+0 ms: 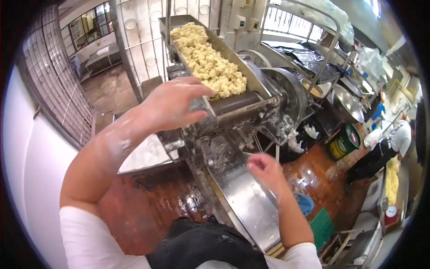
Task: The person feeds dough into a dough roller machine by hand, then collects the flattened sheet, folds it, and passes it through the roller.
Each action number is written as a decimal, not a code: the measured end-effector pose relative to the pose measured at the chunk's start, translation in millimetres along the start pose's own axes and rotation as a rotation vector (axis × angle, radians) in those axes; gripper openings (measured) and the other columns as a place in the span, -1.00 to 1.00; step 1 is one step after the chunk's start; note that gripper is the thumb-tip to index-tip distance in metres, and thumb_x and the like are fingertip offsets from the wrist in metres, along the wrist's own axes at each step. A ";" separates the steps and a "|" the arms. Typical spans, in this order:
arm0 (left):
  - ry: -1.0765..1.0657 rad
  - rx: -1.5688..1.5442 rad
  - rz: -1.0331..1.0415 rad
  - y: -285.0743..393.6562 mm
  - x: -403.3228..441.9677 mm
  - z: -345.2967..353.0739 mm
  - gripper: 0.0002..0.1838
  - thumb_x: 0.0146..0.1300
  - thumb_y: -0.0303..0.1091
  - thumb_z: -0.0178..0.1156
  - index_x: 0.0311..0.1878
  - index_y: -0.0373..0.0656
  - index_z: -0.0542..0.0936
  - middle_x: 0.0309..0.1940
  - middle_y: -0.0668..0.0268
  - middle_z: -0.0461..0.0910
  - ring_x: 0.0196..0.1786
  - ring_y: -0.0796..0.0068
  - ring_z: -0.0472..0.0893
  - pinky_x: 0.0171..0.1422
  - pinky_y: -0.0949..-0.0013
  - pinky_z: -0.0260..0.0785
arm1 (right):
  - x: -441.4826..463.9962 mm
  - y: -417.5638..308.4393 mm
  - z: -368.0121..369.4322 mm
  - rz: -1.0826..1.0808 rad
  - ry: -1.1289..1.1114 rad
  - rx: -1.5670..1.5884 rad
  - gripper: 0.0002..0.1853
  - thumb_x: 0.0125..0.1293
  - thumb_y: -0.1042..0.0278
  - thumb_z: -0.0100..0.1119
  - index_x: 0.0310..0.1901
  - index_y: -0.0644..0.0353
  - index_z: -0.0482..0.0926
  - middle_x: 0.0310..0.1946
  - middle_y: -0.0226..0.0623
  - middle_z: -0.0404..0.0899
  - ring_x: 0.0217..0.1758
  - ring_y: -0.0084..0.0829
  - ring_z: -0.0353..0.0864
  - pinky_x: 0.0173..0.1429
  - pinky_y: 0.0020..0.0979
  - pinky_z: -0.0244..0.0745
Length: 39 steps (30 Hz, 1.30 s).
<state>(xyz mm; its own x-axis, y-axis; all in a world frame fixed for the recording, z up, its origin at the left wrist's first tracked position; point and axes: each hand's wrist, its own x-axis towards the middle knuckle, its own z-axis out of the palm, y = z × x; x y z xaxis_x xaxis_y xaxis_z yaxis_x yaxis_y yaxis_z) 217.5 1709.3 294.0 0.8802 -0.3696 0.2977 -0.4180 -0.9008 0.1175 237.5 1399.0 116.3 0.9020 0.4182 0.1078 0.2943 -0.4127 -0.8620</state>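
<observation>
Pale, crumbly dough [208, 60] lies heaped in the long metal trough [242, 67] of a floury roller machine [280, 96]. My left hand [181, 101] is over the near left side of the machine, beside the dough, with thumb and fingers apart. A dark roller [235, 103] runs across the trough's near end, just right of that hand. Lower down, my right hand [267, 172] hovers over the right edge of a metal chute [246, 201], its fingers loosely bent and nothing visible in them. Flour dusts my left forearm.
A white floured tray [145, 154] sits left of the machine. To the right are a green bucket [344, 141], a large steel bowl [348, 104], a blue basin [303, 204] and a green mat [321, 227]. Another person [385, 148] bends near a counter with yellow dough [392, 181].
</observation>
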 end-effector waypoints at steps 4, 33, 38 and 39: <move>-0.224 0.310 0.128 -47.4 99.4 46.2 -0.30 0.01 -0.14 0.41 0.26 -0.09 0.46 0.32 0.05 0.34 0.35 0.10 0.35 0.39 0.16 0.25 | 100.2 -43.0 -16.2 -0.265 0.170 -0.230 -0.60 0.19 0.22 0.32 0.01 0.24 0.55 -0.11 -0.12 0.61 -0.14 -0.19 0.63 -0.03 -0.29 0.53; 0.153 -0.039 -0.337 -244.8 254.9 41.6 -0.63 0.21 -0.48 0.10 0.11 -0.23 0.42 -0.05 0.11 0.54 0.04 0.22 0.59 0.20 0.16 0.46 | 377.2 -134.3 -11.3 -0.070 0.243 -0.520 -0.49 0.04 0.12 0.36 0.02 0.18 0.55 -0.16 0.00 0.64 -0.07 -0.12 0.65 0.09 -0.22 0.53; -0.090 0.191 -0.557 -298.9 257.1 63.8 -0.45 0.20 -0.52 0.15 0.29 -0.28 0.30 0.16 0.03 0.45 0.20 0.12 0.49 0.32 0.15 0.39 | 480.0 -134.9 58.0 -0.102 0.323 -0.585 -0.17 0.04 -0.03 0.39 0.26 0.31 0.33 0.23 0.15 0.37 0.24 -0.06 0.46 0.30 -0.23 0.41; -0.146 0.145 -0.602 -304.6 259.1 74.4 -0.42 0.20 -0.51 0.16 0.31 -0.29 0.29 0.23 0.00 0.41 0.28 0.09 0.44 0.36 0.14 0.36 | 495.4 -126.1 74.8 -0.025 0.256 -0.600 -0.08 0.04 -0.07 0.39 0.32 0.35 0.24 0.30 0.18 0.27 0.32 -0.02 0.37 0.36 -0.22 0.36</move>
<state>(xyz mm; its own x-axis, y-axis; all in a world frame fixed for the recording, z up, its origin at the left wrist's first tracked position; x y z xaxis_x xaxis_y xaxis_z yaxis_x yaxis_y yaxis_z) 589.7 1871.1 264.8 0.9773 0.1935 0.0861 0.1856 -0.9783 0.0915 623.6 1718.8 241.3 0.9175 0.2578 0.3027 0.3745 -0.8163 -0.4398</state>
